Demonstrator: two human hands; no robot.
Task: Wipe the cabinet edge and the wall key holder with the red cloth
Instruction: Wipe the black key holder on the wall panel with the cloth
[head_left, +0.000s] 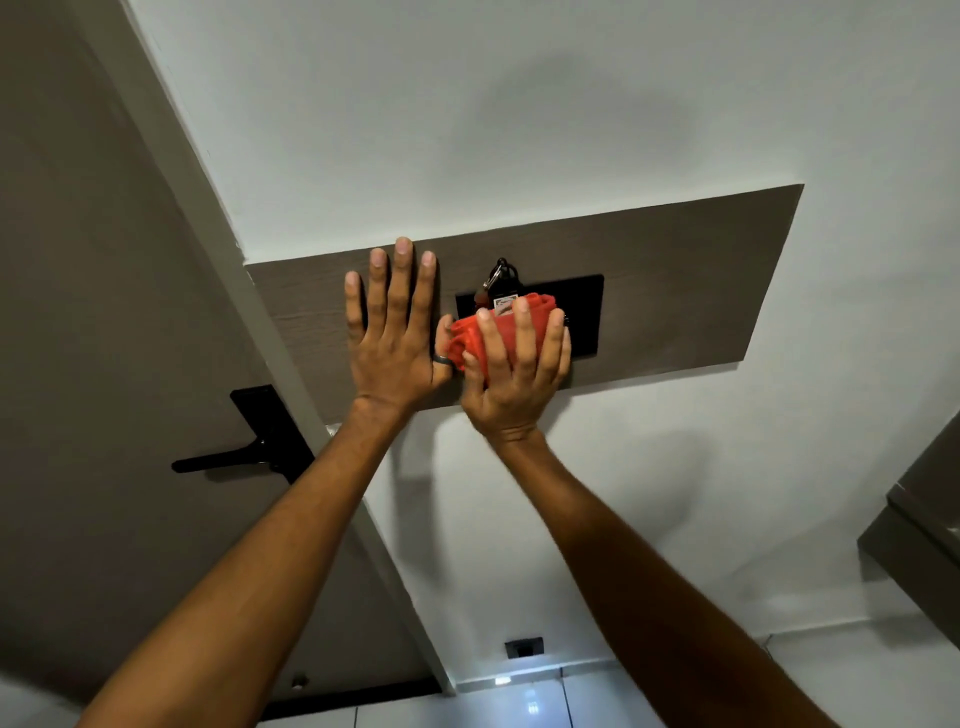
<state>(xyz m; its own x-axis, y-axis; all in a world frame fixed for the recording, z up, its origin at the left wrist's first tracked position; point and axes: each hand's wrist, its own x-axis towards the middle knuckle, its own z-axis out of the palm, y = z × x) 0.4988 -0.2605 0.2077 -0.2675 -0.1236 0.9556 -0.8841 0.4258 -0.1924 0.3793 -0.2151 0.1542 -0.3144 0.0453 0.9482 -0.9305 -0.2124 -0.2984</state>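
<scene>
Head view showed the right hand (511, 371) with its fingers (524, 340) closed around a folded red cloth (470, 340), pressing it against the black rectangular plate (582, 312) of the brown wood-grain wall key holder (691, 286), just below a hanging bunch of keys (500, 283). The left hand (395, 338) lay flat, fingers spread, on the panel beside it. The key-holder step looked under way; next the cloth would need working around the keys.
</scene>
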